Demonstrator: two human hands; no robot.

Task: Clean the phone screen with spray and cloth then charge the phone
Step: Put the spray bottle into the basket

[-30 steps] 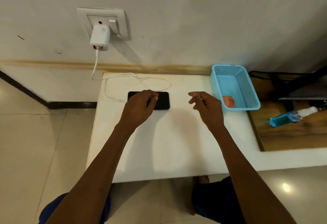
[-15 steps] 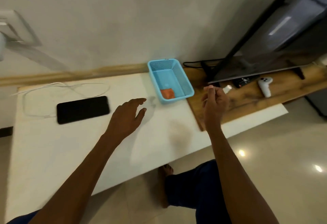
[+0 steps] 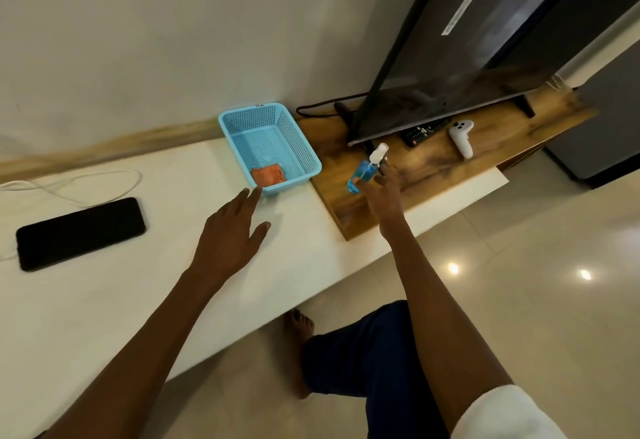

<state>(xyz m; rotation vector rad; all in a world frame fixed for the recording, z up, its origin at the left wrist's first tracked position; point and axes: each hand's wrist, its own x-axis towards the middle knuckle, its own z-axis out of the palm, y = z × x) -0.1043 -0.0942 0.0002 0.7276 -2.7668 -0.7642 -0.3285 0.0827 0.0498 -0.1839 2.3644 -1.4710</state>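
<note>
The black phone (image 3: 79, 232) lies screen up on the white table (image 3: 173, 293) at the left, with the white charging cable (image 3: 72, 192) looped just behind it. An orange cloth (image 3: 268, 175) sits in the near corner of the blue basket (image 3: 254, 113). A blue spray bottle (image 3: 364, 169) with a white nozzle lies on the wooden board (image 3: 349, 210). My left hand (image 3: 230, 234) is open above the table, its fingertips close to the basket's near wall. My right hand (image 3: 386, 196) is open, fingers spread and reaching the bottle's side.
A large dark TV (image 3: 467, 47) stands tilted on the wooden board, with a black remote (image 3: 423, 132) and a white controller (image 3: 462, 137) under its edge. A black cord (image 3: 322, 106) runs behind the basket. My knee and bare foot are below the table's front edge.
My left hand has left the phone and moved right toward the basket. My right hand has stretched out to the spray bottle. The view has swung right, away from the wall charger.
</note>
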